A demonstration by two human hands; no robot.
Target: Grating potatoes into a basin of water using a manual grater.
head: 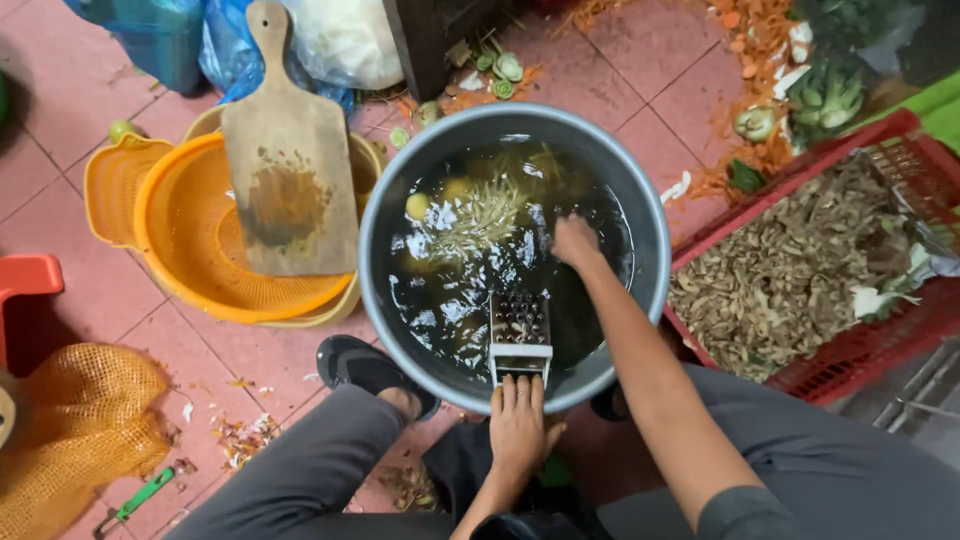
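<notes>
At lower centre, the left hand (518,425) clasped the top of a metal grater (520,338) propped on the near rim of the large metal pot (385,190). The right hand (575,243), fingers curled shut, dipped into the dark water at mid-frame; whether it held anything could not be told.

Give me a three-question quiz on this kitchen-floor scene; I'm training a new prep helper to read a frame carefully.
1. True or false: the left hand grips the metal grater at the big pot rim.
2. Where is the right hand? A) in the pot's water B) on the red crate
3. What lies across the orange colander?

Key: 1 true; 2 A; 3 a wooden cutting board.
</notes>
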